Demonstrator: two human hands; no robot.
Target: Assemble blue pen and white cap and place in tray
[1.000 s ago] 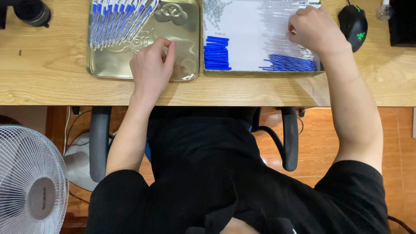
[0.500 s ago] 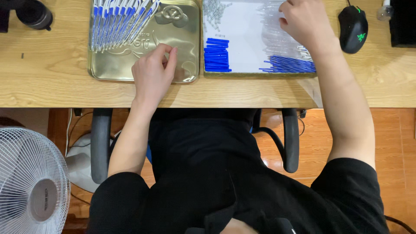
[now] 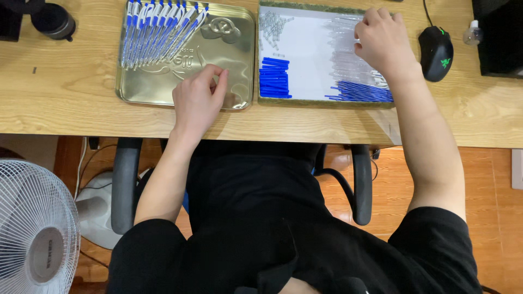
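My left hand (image 3: 196, 100) rests on the near part of a gold metal tray (image 3: 229, 60), fingers loosely curled, nothing visibly held. A row of assembled blue and white pens (image 3: 158, 32) lies at the tray's far left. My right hand (image 3: 384, 43) reaches into a white-lined tray (image 3: 310, 54) over a pile of clear pen barrels (image 3: 343, 51); its fingers are curled down and what they grip is hidden. In that tray lie a stack of blue caps (image 3: 274, 77), blue refills (image 3: 362, 91) and small clear parts (image 3: 272, 24).
A black computer mouse (image 3: 436, 53) sits right of the white tray on the wooden desk (image 3: 60, 92). A dark round object (image 3: 52, 20) stands at the far left. A white fan (image 3: 35, 234) stands on the floor at left. Chair armrests (image 3: 124, 185) flank my lap.
My right hand has moved left and farther into the white tray, onto the clear barrels. My left hand has stayed on the gold tray, with only a slight finger shift.
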